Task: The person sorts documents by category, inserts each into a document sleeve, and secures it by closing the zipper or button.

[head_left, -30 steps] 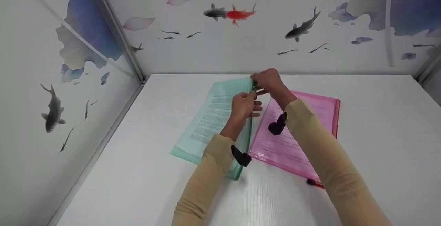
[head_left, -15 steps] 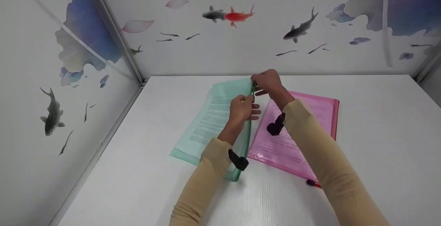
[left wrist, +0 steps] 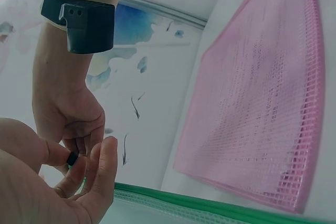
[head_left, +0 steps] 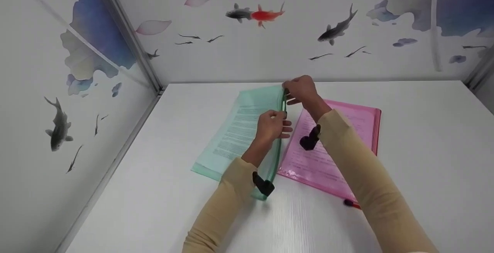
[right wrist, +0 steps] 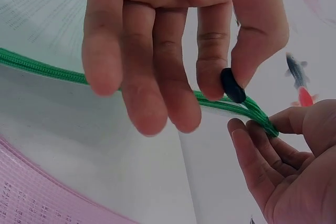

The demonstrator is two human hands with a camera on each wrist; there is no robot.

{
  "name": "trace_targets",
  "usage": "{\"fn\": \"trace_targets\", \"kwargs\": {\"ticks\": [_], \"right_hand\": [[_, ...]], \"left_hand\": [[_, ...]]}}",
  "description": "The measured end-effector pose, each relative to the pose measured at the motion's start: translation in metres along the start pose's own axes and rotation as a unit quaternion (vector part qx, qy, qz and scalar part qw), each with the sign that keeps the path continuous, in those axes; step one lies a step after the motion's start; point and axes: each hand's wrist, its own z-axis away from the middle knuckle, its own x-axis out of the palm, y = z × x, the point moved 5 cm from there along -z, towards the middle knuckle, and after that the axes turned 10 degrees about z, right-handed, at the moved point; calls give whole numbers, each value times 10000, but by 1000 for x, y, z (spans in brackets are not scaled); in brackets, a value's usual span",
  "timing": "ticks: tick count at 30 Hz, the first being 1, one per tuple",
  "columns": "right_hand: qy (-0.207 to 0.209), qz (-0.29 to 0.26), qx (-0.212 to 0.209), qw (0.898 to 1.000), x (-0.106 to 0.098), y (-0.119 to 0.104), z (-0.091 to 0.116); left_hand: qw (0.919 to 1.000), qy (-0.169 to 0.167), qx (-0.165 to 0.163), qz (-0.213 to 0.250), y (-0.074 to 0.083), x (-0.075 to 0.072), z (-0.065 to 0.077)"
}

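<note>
A translucent green zip document bag [head_left: 239, 129] with printed sheets inside lies on the table, its zipper edge raised on the right. My left hand [head_left: 269, 125] pinches the black zipper pull [right wrist: 232, 85] between thumb and index finger, the other fingers extended. At the bag's far corner, my right hand [head_left: 301, 89] pinches the end of the green zipper [right wrist: 47, 69]. Between the pull and that corner, the zipper's two edges stand slightly apart in the right wrist view. In the left wrist view the pull [left wrist: 72, 158] shows at the left fingertips, partly covering the right hand behind.
Right of the green bag lies a pink mesh zip bag [head_left: 328, 149] with printed sheets, partly under the right forearm. A black-tipped red strip [head_left: 351, 203] sticks out at its near edge. The white table [head_left: 135, 191] meets patterned walls at the back and left.
My left hand has slid a little along the zipper toward me with the pull, widening the distance between the hands. The right hand stays at the far corner.
</note>
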Motion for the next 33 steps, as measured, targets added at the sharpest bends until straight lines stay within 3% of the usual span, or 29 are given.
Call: {"fn": "trace_targets", "kwargs": {"ticks": [12, 21, 33], "right_hand": [[66, -47, -115, 9999, -5, 0, -1], [68, -423, -95, 9990, -9, 3, 0], [38, -471, 94, 9988, -11, 10, -4]], "left_hand": [[9981, -122, -193, -572, -10, -6, 22], [9963, -429, -189, -723, -15, -7, 34], [9938, -595, -307, -882, -21, -16, 48]]}}
